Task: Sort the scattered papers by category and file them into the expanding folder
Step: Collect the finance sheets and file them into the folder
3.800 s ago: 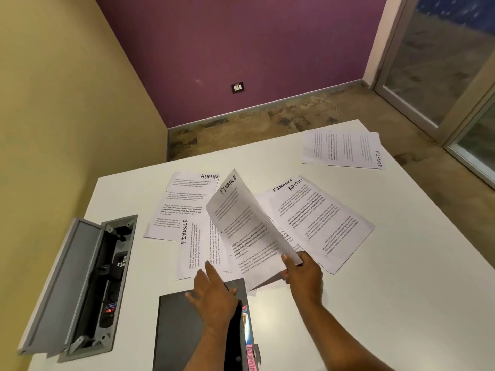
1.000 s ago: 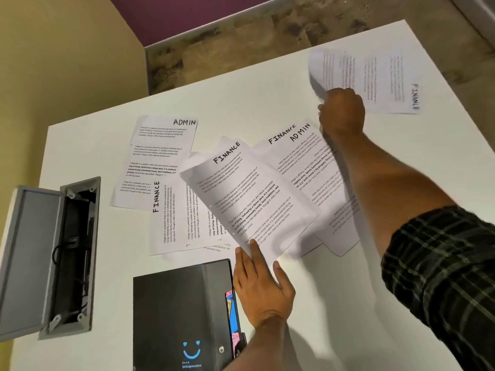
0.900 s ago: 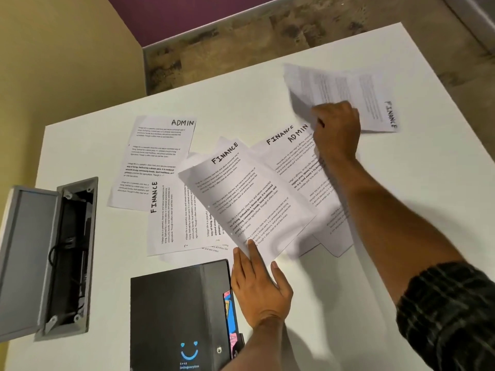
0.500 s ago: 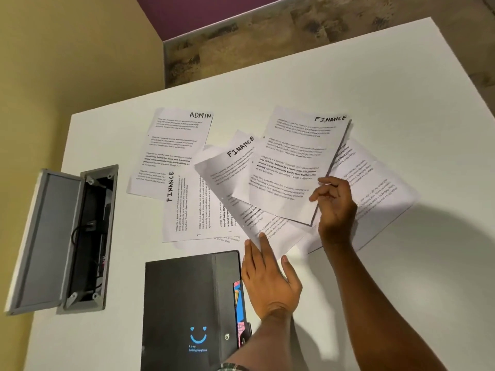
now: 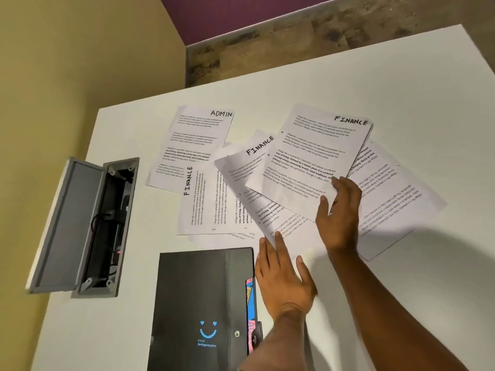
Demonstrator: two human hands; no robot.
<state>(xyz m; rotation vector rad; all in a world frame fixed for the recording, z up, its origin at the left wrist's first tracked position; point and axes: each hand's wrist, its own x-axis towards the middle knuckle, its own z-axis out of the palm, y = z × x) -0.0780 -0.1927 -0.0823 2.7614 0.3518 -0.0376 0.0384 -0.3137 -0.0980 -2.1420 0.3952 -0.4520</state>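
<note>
Several printed sheets lie fanned on the white table [image 5: 375,76]. My right hand [image 5: 338,212] pinches the lower right corner of the top FINANCE sheet [image 5: 313,159], which lies over a second FINANCE sheet [image 5: 254,167]. With straight fingers, my left hand [image 5: 284,274] presses the lower edge of that second sheet. An ADMIN sheet [image 5: 192,140] lies at the left, and a third FINANCE sheet [image 5: 203,202] lies turned sideways below it. Another sheet [image 5: 396,199] lies upside down at the right. The black expanding folder [image 5: 201,303] sits closed near the front edge.
An open grey cable hatch [image 5: 88,223] is set into the table at the left, its lid standing up. A yellow wall runs close along the left side. Beyond the table's far edge lies mottled floor.
My right hand reached to the far right, took the FINANCE sheet there and brought it back onto the middle pile. My left hand stayed pressing the pile's lower edge.
</note>
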